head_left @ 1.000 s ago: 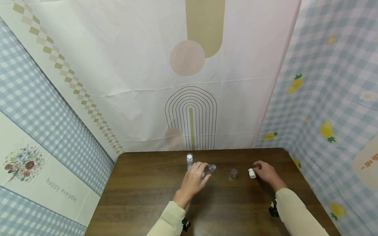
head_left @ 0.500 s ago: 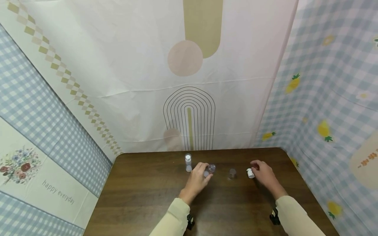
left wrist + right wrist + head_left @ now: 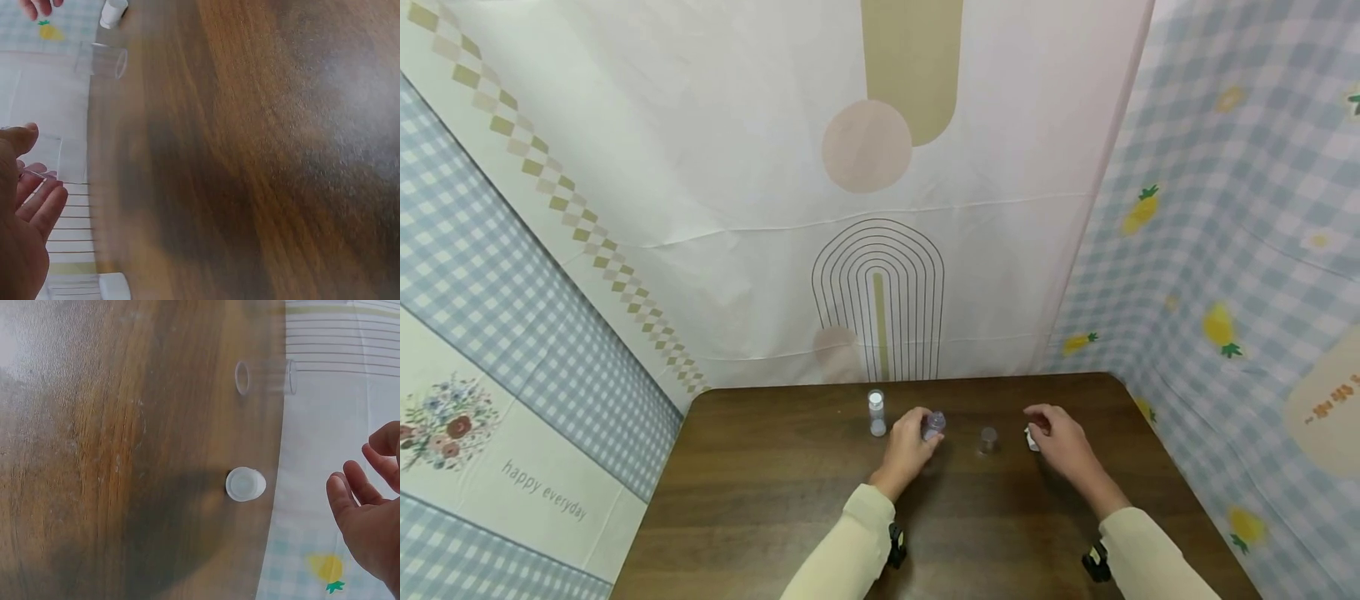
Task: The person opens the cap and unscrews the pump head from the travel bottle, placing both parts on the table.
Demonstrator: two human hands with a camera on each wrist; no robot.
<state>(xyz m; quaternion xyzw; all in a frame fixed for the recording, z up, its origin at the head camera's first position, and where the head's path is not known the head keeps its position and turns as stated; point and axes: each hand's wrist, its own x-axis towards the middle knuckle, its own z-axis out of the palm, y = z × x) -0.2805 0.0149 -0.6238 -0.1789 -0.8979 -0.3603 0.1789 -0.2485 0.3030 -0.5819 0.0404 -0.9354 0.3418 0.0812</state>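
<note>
Clear bottle (image 3: 935, 426): pinched between thumb and fingers of left grip (image 3: 906, 448). White fitting (image 3: 245, 484): beside right grip (image 3: 1062, 438), fingers loosely spread. Clear cylinder (image 3: 988, 441): on tabletop (image 3: 760, 475), between grips. White-topped bottle (image 3: 877, 414): left of left grip.

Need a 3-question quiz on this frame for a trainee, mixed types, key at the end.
1. Short answer: which hand holds the clear container?

2. Multiple choice: in the head view, what sits on the table between that container and the white piece?
A) a wooden spoon
B) a clear cylinder
C) a red sponge

3. True or false: in the right wrist view, the right hand is not gripping the white piece.

Key:
1. The left hand.
2. B.
3. True; that view shows a gap between the fingers and the piece.
</note>
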